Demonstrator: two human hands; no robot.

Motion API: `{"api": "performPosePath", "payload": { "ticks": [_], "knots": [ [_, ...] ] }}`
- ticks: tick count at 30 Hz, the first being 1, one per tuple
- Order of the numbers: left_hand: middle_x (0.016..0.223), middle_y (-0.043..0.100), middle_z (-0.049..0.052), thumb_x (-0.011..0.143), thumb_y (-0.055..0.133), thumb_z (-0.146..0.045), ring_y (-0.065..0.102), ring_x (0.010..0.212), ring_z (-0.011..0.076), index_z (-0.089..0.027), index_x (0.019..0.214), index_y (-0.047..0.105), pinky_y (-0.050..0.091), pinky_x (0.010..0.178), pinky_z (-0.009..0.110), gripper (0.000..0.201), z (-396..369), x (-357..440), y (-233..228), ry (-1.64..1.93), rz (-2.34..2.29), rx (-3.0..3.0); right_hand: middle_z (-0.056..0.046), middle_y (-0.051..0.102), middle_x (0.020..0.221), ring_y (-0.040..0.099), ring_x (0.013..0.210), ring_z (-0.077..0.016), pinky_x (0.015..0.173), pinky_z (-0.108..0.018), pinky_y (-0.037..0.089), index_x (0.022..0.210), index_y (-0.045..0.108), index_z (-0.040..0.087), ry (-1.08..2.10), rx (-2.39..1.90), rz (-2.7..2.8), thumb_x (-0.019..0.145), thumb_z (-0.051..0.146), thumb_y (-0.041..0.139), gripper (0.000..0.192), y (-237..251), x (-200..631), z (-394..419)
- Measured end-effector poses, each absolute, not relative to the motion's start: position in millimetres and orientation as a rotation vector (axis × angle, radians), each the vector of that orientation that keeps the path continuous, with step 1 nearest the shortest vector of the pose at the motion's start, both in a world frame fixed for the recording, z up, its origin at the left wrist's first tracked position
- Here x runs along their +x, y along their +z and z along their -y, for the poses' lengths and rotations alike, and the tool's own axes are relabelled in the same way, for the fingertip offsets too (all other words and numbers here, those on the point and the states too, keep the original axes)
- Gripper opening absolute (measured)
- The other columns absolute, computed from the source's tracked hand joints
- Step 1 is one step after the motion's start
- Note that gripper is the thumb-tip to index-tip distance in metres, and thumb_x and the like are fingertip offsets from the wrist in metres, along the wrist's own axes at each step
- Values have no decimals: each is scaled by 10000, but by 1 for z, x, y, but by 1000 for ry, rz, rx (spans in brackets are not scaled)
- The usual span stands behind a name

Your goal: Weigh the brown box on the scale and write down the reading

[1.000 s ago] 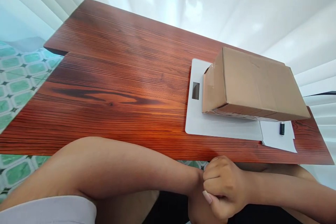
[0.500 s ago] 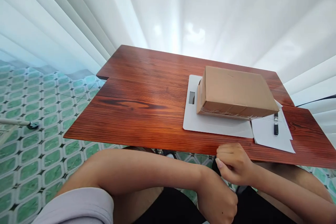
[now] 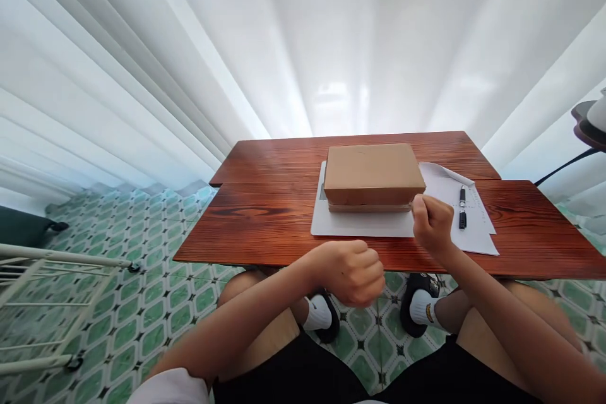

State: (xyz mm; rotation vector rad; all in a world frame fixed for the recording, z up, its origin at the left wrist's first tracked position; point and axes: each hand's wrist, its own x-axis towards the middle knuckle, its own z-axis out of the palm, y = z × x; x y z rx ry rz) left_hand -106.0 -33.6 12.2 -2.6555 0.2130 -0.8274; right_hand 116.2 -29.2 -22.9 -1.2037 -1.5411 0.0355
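Right of centre: clenched right hand (image 3: 432,222) near box (image 3: 374,170), contact unclear; if swung left, could skew box on scale (image 3: 331,223). Lower centre: clenched left hand (image 3: 357,271). Contents hidden.

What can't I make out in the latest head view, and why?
Head view:
- Box contents: hidden by its cardboard.
- Display reading: too small, partly covered by the box.
- Writing on the paper: too small to read.
- Whether the right hand touches the box: the hand overlaps its corner.
- Left hand palm: hidden behind its back.
- Rack: cut off by the left edge.
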Motion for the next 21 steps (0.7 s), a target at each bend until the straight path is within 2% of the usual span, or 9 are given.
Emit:
{"api": "performPosePath", "payload": {
  "ticks": [3,7,11,14,18,21],
  "knots": [
    [639,395,-1,917,393,-215,357,562,152,-192,634,479,264,526,334,297,29,-108,23,-743,-85,-2664,26,320,549,309,507,-140,524,-331,230,639,302,223,193,-1228,1390,1094,434,352,504,-22,128,29],
    [624,458,1,866,426,-181,375,573,168,-209,664,462,275,532,349,207,19,-110,34,-736,116,-2675,14,386,609,367,559,-163,557,-330,276,699,396,225,283,-1208,1335,1107,497,313,497,-18,137,29],
    [662,559,8,827,472,-162,455,605,184,-228,732,508,331,573,362,121,7,-114,41,-931,457,-2757,-9,481,690,443,633,-186,623,-336,351,767,461,227,338,-1192,1335,1110,502,289,471,-20,145,27],
    [706,594,24,879,453,-177,511,680,210,-233,790,558,396,665,377,149,-2,-117,47,-1146,741,-2766,-38,561,799,523,739,-207,717,-357,412,860,542,222,383,-1164,1290,1104,472,290,431,-23,152,23],
    [815,594,48,972,368,-199,539,827,238,-222,1002,628,435,783,398,263,-14,-120,50,-1392,1028,-2629,-87,624,1009,588,954,-242,867,-402,458,1039,582,217,439,-1142,1184,1063,422,341,317,-27,157,18],
    [1029,633,72,954,398,-206,564,1004,246,-222,1203,606,455,897,410,325,-25,-122,43,-1529,1286,-2548,-124,611,1193,579,1088,-270,905,-427,482,1150,563,215,486,-1175,1124,1010,412,410,286,-30,157,15]
  ]
}}
